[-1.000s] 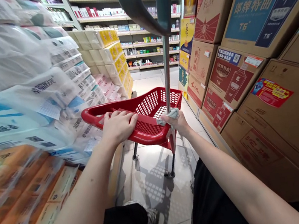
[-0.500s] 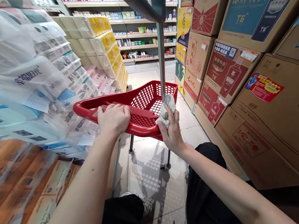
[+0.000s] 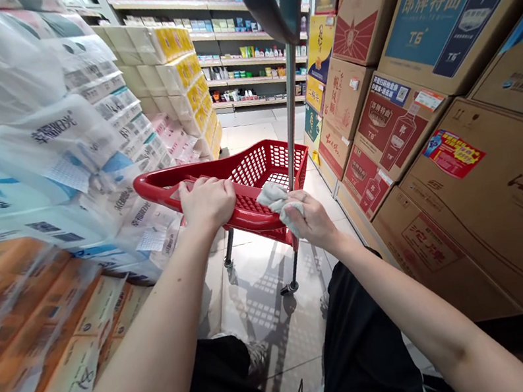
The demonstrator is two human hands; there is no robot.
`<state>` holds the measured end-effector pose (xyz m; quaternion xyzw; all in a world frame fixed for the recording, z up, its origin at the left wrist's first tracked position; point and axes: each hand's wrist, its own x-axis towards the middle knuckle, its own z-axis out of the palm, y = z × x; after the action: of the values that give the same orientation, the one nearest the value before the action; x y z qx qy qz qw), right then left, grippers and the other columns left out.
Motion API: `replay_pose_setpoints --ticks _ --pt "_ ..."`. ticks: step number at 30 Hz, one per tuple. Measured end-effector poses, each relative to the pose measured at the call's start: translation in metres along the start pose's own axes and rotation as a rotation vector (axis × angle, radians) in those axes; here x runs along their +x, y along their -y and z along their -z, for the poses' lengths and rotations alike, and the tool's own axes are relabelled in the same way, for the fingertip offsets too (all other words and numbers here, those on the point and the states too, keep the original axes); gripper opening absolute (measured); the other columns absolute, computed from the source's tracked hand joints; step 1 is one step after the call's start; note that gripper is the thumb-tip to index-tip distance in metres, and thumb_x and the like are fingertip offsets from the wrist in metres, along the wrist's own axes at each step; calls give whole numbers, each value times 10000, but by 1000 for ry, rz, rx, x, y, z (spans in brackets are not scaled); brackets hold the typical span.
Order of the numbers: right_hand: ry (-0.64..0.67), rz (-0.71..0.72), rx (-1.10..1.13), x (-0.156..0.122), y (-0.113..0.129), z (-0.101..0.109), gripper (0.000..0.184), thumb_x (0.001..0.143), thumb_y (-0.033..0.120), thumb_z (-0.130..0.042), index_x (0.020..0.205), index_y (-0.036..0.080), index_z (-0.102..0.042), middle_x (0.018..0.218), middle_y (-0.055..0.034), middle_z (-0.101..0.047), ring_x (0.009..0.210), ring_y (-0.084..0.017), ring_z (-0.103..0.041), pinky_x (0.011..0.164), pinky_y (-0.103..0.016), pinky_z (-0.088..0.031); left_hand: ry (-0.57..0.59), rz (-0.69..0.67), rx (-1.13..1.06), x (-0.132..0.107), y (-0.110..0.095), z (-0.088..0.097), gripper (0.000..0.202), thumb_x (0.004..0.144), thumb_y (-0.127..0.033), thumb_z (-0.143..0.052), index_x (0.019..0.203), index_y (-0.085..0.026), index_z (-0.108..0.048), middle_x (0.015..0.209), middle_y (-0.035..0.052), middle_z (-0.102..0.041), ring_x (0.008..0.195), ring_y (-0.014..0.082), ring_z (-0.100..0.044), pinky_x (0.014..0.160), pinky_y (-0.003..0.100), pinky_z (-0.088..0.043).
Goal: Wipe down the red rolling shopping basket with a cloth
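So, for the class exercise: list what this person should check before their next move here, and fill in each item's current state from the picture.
Left hand gripping the red basket rim: ok.
Right hand holding the grey-white cloth: ok.
Basket caster resting on the floor tiles: ok.
Basket apart from the cardboard cartons: ok.
Basket's far end apart from the wrapped tissue packs: cannot tell.
Cloth clean: cannot tell.

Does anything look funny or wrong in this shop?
Yes, one thing: a crumpled whitish-grey cloth is squeezed in the person's right hand, against the rim of a red plastic mesh basket. It looks odd because a rag seems out of place on a shopping basket. Nothing looks spilled or broken.
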<state>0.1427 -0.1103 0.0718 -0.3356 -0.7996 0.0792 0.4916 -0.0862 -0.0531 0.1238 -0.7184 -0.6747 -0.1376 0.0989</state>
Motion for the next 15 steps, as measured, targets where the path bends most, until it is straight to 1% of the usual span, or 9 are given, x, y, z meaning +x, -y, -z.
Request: replay_pose_setpoints --ticks 2,4,6,8,10,11,13,15 --pt "42 5 72 4 11 -4 359 1016 366 -355 1101 236 -678 1178 -70 -658 1196 -191 -561 1007 -374 -491 -10 0 -1 0 0 -2 499 921 -360 -246 940 -226 -727 1137 87 -702 1157 286 -532 1079 554 -233" --pt "39 -4 92 1 12 -7 360 1015 364 -351 1124 247 -674 1210 -65 -646 1211 -197 -555 1017 -387 -488 -20 -7 -4 1 1 -2 499 922 -361 -247 932 -229 -728 1124 86 -705 1151 286 -534 1078 551 -234" --pt "-31 -41 60 -9 4 -11 375 1015 376 -340 1189 242 -645 1242 -81 -631 1216 -216 -552 1038 -425 -473 -24 -7 -6 1 1 -2 502 924 -361 -243 921 -228 -727 1116 83 -707 1146 282 -534 1081 548 -232" --pt "-107 -95 10 -22 -6 -13 423 1016 403 -308 1261 219 -600 1298 -115 -596 1255 -241 -525 1061 -457 -450 -23 0 -9 1 0 -2 502 925 -358 -240 914 -228 -725 1108 79 -710 1140 277 -535 1087 544 -224" --pt "-150 -166 -17 -32 -12 -14 470 1020 426 -260 1291 202 -571 1335 -140 -561 1276 -253 -509 1057 -456 -451 -26 10 -17 0 -4 -2 505 924 -357 -237 908 -222 -723 1110 81 -708 1137 277 -534 1091 547 -215" --pt "-176 -208 -23 -32 -13 -13 481 1022 429 -238 1295 203 -562 1324 -142 -562 1258 -251 -525 1036 -445 -466 -33 14 -22 -1 -7 -2 511 925 -357 -233 905 -217 -724 1110 85 -707 1134 280 -534 1092 552 -209" --pt "-258 -272 -61 -23 -10 -6 482 1029 414 -197 1318 219 -529 1270 -135 -580 1201 -241 -563 996 -440 -487 -54 25 -34 -2 -14 -3 529 927 -359 -221 905 -204 -726 1107 98 -706 1120 290 -536 1091 570 -198" --pt "-299 -256 -167 2 -7 6 497 1032 377 -133 1398 232 -435 1282 -141 -561 1230 -253 -537 1023 -492 -450 -74 41 -44 -4 -23 -3 542 929 -361 -214 918 -196 -730 1099 107 -707 1105 300 -538 1091 586 -184"
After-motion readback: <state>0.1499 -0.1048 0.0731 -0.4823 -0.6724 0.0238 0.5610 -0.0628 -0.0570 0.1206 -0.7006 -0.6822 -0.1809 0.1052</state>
